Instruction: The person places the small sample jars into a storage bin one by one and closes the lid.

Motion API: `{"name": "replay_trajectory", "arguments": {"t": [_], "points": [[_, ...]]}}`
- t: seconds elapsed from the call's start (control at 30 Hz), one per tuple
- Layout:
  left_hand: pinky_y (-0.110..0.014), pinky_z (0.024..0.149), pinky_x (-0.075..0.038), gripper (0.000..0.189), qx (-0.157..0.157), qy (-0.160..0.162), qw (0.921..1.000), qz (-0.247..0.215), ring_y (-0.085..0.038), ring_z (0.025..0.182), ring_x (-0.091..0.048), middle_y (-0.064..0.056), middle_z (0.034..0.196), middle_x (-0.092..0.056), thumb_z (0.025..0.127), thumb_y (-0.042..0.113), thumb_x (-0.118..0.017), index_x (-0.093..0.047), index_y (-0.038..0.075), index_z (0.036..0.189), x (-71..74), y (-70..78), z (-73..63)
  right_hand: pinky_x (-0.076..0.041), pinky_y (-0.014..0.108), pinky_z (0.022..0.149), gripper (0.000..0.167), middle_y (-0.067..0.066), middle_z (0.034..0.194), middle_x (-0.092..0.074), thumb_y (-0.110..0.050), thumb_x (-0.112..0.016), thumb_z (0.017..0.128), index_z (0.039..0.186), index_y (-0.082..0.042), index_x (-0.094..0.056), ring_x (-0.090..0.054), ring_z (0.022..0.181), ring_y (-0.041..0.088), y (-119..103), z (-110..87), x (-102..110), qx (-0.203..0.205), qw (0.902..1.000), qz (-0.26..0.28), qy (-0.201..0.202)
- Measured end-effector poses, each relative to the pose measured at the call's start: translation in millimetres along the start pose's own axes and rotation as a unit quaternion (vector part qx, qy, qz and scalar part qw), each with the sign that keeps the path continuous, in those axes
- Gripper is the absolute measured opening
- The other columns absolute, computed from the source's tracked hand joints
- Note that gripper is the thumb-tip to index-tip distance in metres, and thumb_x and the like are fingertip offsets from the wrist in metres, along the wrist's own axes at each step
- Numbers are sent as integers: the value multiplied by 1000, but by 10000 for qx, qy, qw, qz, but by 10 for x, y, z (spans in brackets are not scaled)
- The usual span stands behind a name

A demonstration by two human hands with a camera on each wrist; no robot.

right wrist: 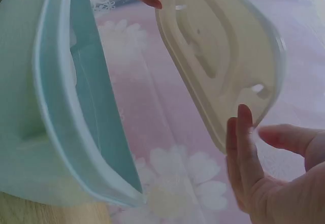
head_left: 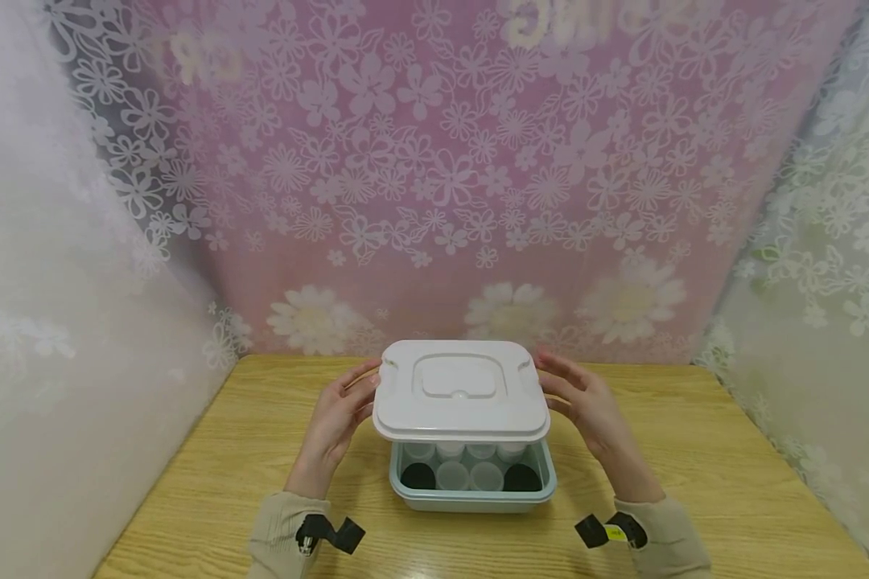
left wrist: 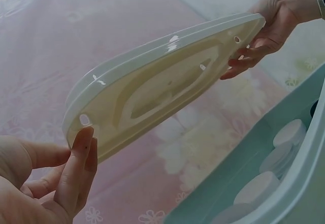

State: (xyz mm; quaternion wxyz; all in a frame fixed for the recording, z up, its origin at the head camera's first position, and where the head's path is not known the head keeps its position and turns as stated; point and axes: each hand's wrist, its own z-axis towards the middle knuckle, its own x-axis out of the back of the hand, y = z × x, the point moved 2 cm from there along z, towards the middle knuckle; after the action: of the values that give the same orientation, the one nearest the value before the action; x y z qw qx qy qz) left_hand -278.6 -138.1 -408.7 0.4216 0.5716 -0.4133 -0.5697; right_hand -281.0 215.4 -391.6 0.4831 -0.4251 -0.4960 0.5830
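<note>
A white rectangular lid (head_left: 459,410) is held above a pale blue-green plastic box (head_left: 471,505), covering its back part in the head view. My left hand (head_left: 336,418) grips the lid's left end, fingertips on its underside in the left wrist view. At the opposite end my right hand (head_left: 586,406) grips the lid, fingers beneath and thumb at the edge in the right wrist view. Inside the box stand several round containers: translucent-topped ones (head_left: 452,476) between a black-topped one (head_left: 418,476) at left and another black one (head_left: 521,478) at right.
The box stands on a wood-grain table (head_left: 239,466). A pink flower-patterned sheet (head_left: 442,201) hangs behind it, with pale sheets at the left (head_left: 80,281) and right (head_left: 825,305). Black straps (head_left: 329,532) circle both sleeves.
</note>
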Motion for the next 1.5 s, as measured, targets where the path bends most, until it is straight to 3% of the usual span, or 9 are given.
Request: {"name": "replay_trajectory", "arguments": {"t": [0.2,0.47,0.67,0.8,0.97,1.13,1.3,1.5], "points": [[-19,73,-58,45,-5,16,10000,74,-9,91,-71,-1,107,-74,102,7,-61,-51,-3,144,9,-21,-6,-57,22,83,62,-6,128,-64,-11,-61,102,155,7,-34,-67,105,3,18,5,20,-522,9982,86,-280],[-25,78,-59,43,98,-101,9988,470,-12,96,-71,-11,124,-70,102,9,-62,-55,3,144,21,-23,-9,-58,24,79,61,0,134,-61,-11,-60,103,155,6,-33,-67,103,3,33,-3,60,-629,9974,-74,-342],[-31,84,-60,44,176,-479,9925,1108,-18,107,-69,-20,136,-62,101,9,-63,-56,5,145,22,-38,-17,-58,26,80,61,14,146,-53,-12,-59,104,156,6,-32,-65,105,3,57,-25,131,-530,9970,-321,-460],[-34,89,-59,50,180,-997,9840,1467,-25,120,-64,-25,141,-57,101,8,-63,-50,3,149,61,-96,-48,-57,29,83,60,28,153,-42,-13,-59,104,155,5,-34,-64,108,2,104,-63,169,-447,9953,-627,-579],[-36,92,-58,54,184,-1383,9757,1688,-29,124,-62,-29,143,-54,101,8,-63,-46,0,151,94,-187,-73,-57,28,89,63,30,154,-40,-17,-65,101,155,2,-38,-65,112,7,148,-162,184,-412,9911,-1124,-580],[-35,89,-59,53,175,-1369,9727,1864,-29,119,-64,-30,140,-55,101,7,-63,-46,-2,150,104,-217,-105,-56,28,93,64,29,154,-40,-18,-67,99,154,0,-40,-67,118,21,212,-245,153,-440,9883,-1362,-524],[-35,86,-60,52,86,-1315,9722,1937,-26,110,-67,-32,136,-56,99,4,-63,-47,-5,148,81,-247,-134,-54,32,96,64,28,150,-46,-20,-69,99,153,1,-42,-65,119,27,266,-276,115,-517,9837,-1692,-314],[-42,83,-61,52,27,-1132,9691,2193,-26,100,-69,-31,129,-59,98,3,-65,-49,-7,146,54,-267,-167,-52,23,91,61,28,142,-55,-15,-69,98,150,5,-45,-59,125,39,306,-277,64,-406,9778,-2051,-110]]}}
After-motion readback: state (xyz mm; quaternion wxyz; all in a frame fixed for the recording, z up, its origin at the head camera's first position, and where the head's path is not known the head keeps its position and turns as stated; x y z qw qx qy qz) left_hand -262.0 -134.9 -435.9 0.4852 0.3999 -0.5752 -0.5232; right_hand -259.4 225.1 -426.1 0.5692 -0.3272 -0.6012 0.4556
